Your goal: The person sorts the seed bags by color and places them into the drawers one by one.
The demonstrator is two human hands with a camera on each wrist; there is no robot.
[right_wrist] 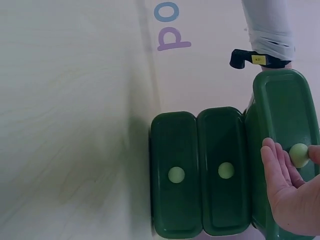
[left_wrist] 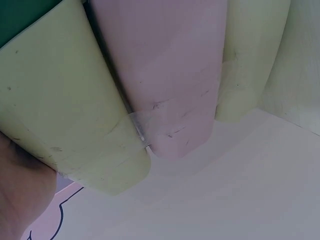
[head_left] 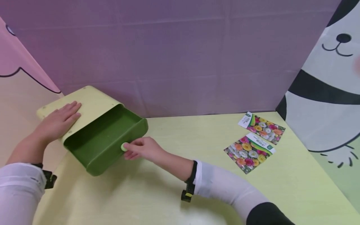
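Note:
A pale yellow cabinet [head_left: 90, 101] stands at the table's back left with its top dark green drawer [head_left: 102, 140] pulled out; the inside shows nothing in it. My right hand [head_left: 131, 149] pinches the drawer's pale green knob [head_left: 124, 147] between fingers and thumb. The right wrist view has that same knob [right_wrist: 299, 155] in my fingers [right_wrist: 275, 165], with two closed green drawers [right_wrist: 200, 172] below it. My left hand [head_left: 59, 121] lies flat on the cabinet's top, fingers straight. In the left wrist view only my palm [left_wrist: 20, 200] and the cabinet's side [left_wrist: 60, 110] show.
Two flower seed packets [head_left: 262, 127] [head_left: 249, 153] lie flat on the yellow table [head_left: 180, 184] at the right. A purple backdrop [head_left: 180, 56] closes the rear, and cartoon panels wall the left and right sides.

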